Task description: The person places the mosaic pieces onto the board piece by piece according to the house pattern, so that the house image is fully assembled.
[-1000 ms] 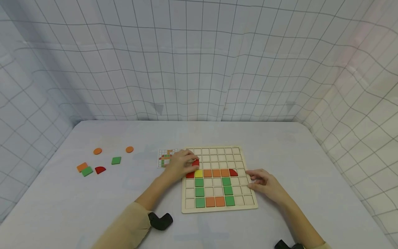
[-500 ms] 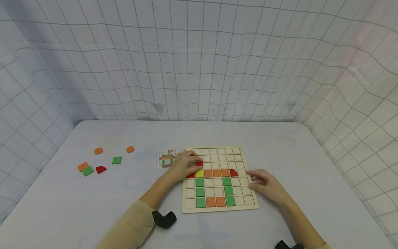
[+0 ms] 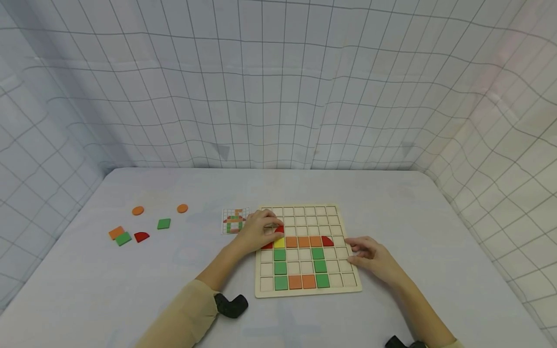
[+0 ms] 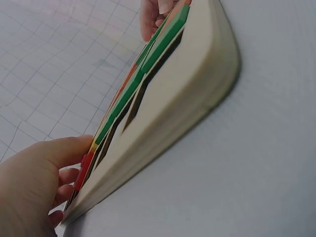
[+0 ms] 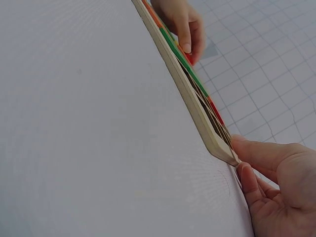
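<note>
In the head view my left hand (image 3: 257, 232) is over the left part of a wooden grid board (image 3: 300, 294). Its thumb and fingers pinch a red quarter-circle tile (image 3: 280, 229), partly hidden, just above a yellow square tile (image 3: 279, 243). Another red tile (image 3: 266, 246) lies partly under the hand. My right hand (image 3: 373, 257) touches the board's right edge with thumb and forefinger spread, gripping no tile; the right wrist view shows its fingertips at the board's corner. Orange square tiles (image 3: 303, 242), green square tiles (image 3: 280, 268) and a red quarter-circle at right (image 3: 327, 241) fill some cells.
A small printed pattern card (image 3: 235, 220) lies left of the board, partly behind the left hand. Farther left are loose tiles: orange discs (image 3: 182, 208), green squares (image 3: 164, 224), an orange square (image 3: 115, 232) and a red quarter-circle (image 3: 141, 237). Grid-patterned cloth walls (image 3: 283, 96) surround the table.
My left hand has shifted slightly right with the red quarter-circle tile, over the cell above the yellow square, then stayed almost still. The right hand has kept its place at the board's edge.
</note>
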`<state>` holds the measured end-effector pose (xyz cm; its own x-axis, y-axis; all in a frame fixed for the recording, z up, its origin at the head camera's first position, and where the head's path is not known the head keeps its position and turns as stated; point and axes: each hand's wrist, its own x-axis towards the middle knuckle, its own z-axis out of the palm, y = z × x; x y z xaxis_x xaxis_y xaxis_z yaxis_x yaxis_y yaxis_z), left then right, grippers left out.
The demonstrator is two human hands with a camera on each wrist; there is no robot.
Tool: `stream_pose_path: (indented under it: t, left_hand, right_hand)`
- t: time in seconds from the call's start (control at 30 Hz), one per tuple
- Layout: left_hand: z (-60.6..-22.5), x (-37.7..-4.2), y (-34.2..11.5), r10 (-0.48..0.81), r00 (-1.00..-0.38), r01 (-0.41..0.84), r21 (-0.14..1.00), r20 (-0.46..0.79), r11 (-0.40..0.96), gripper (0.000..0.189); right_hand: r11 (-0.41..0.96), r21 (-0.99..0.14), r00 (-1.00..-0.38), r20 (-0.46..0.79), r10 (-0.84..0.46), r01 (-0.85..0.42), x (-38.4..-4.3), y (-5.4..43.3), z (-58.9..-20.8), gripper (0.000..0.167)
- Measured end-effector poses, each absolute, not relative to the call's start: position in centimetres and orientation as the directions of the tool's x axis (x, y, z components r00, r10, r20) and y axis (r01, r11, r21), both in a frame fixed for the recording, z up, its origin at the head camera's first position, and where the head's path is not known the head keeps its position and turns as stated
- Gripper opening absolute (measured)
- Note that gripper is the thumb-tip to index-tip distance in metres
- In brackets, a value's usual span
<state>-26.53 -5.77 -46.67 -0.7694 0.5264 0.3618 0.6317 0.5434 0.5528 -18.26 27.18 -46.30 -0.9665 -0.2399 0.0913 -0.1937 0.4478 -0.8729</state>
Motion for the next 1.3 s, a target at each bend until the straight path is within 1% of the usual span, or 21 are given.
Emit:
stream_pose_path:
  t: [0.13, 0.37, 1.0, 1.2, 1.3]
  left_hand:
    - [-46.6, -26.5, -5.8, 0.524, -0.771, 0.630, 0.556, 0.362, 0.542, 0.023]
    - [-46.7, -26.5, -5.9, 0.519, -0.774, 0.623, 0.581, 0.362, 0.524, 0.015]
    - [-46.5, -26.8, -5.8, 0.508, -0.786, 0.599, 0.637, 0.351, 0.486, 0.019]
    - [-46.0, -27.0, -6.6, 0.461, -0.796, 0.595, 0.648, 0.392, 0.475, 0.020]
    - [-45.5, -27.2, -7.8, 0.431, -0.799, 0.598, 0.624, 0.419, 0.503, 0.022]
  right_hand:
    - [0.442, -0.878, -0.968, 0.083, -0.237, -0.183, -18.2, 27.2, -46.2, 0.045]
    - [0.430, -0.883, -0.966, 0.085, -0.245, -0.187, -18.3, 27.3, -46.3, 0.045]
    - [0.431, -0.887, -0.970, 0.067, -0.236, -0.166, -18.4, 27.4, -46.3, 0.046]
    - [0.432, -0.886, -0.969, 0.068, -0.238, -0.168, -18.4, 27.3, -46.4, 0.045]
    - [0.435, -0.885, -0.969, 0.066, -0.236, -0.166, -18.3, 27.2, -46.3, 0.045]
